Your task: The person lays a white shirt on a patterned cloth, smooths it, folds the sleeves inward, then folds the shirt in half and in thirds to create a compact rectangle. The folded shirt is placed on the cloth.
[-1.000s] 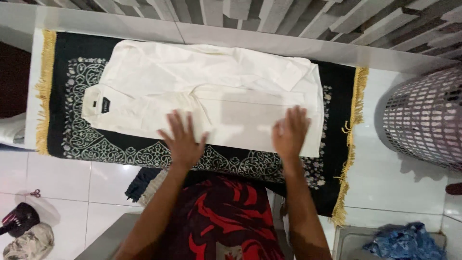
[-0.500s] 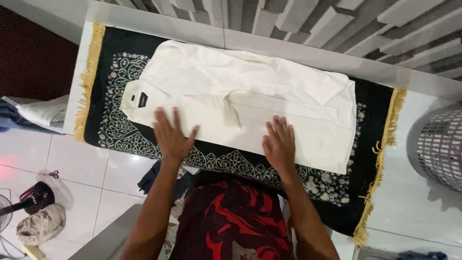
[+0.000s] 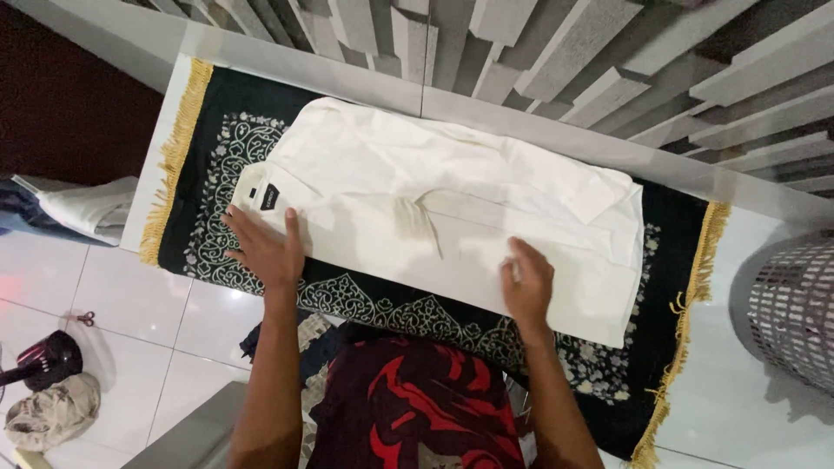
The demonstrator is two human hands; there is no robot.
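Two hands press flat on a cream shirt (image 3: 452, 226) spread over a dark mat (image 3: 217, 174) with pale scrollwork and gold fringe at both short ends. The mat covers a white worktop (image 3: 695, 178) that runs along a wall of grey ribbed blocks (image 3: 539, 52).

Around it: a mesh basket (image 3: 795, 304) stands at the right edge of the head view, well apart from the shirt. On the tiled floor (image 3: 130, 304) at lower left lie small scissors (image 3: 84, 319), a dark appliance (image 3: 48, 360) and a crumpled beige cloth (image 3: 48, 412). A folded pale cloth (image 3: 91, 208) sits just beyond the mat's left fringe. More dark clothes lie near the person's red-and-black garment (image 3: 417, 408) at the bottom. Nothing lies over the shirt except the hands.

The shirt lies folded, its long axis running left to right along the mat and tilted slightly, the right end lower in the view. Its collar, with a small dark label, points left; the hem end points right toward the basket.

The left hand (image 3: 265, 247) lies open, fingers spread wide, palm down on the collar end and partly on the mat. The right hand (image 3: 526, 282) rests palm down near the shirt's lower edge, fingers close together, holding nothing.
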